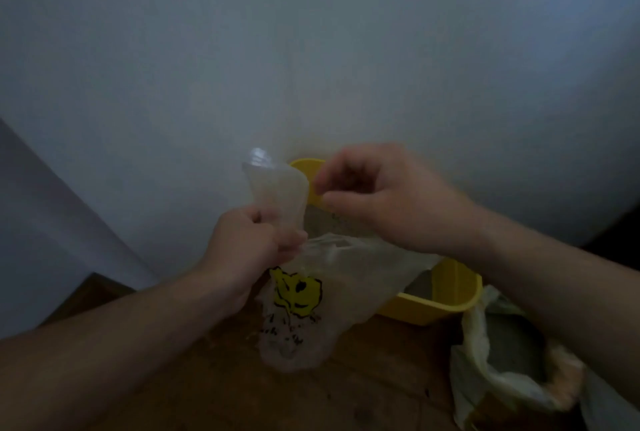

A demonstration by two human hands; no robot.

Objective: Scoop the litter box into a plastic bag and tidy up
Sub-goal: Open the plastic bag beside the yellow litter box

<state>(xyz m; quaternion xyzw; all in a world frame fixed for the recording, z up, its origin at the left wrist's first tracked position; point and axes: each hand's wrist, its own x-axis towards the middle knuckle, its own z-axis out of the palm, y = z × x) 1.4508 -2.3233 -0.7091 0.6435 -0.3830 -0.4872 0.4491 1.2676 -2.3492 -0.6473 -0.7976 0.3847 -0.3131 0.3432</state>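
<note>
Hanging in front of the yellow litter box (446,295), the clear plastic bag (311,292) with a yellow and black print drooped toward the wooden floor (242,378). The left hand (249,247), just to the left of the box, had its grip closed tightly round the bag's gathered top, and a loose flap of film stood up above the fist. The right hand (377,195) hovered over the box's far end, with its fingers curled and its thumb drawn toward the fingertips. The dim, blurred picture did not show whether that grip pinched any film or held nothing. Grey litter (322,219) showed inside the box between the two hands. The box stood against a pale wall (311,49). Just to the right of the box, an open pale sack (478,354) with grey contents sat on the floor.
</note>
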